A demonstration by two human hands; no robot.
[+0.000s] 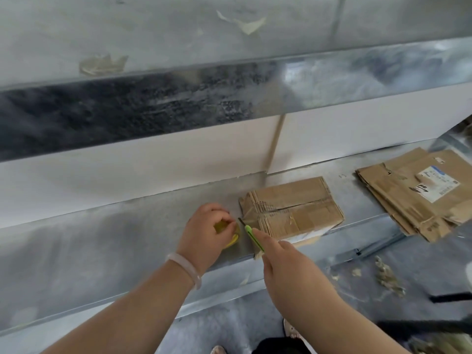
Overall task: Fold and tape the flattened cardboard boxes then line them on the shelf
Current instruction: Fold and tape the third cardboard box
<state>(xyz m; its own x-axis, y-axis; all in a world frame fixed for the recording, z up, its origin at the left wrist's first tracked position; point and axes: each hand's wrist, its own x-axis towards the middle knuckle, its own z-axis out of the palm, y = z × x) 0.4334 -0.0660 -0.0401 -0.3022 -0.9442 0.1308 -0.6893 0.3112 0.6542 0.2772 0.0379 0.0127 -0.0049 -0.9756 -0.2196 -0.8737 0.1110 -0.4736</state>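
One box nearly sealed, a pile left to do.

I see the left hand (207,231) curled round a yellow roll of clear tape (221,226), and the right hand (288,267) gripping a slim green utility knife (252,237), blade aimed at the strip that seems to run from roll to box. Just beyond the knife tip, a folded brown cardboard box (293,205) sits on the grey metal shelf (102,238), creased and worn, flaps closed under glossy tape. I judge only the cut remains. Well right of the right hand lies a pile of flattened brown cardboard boxes (413,198), not yet folded.
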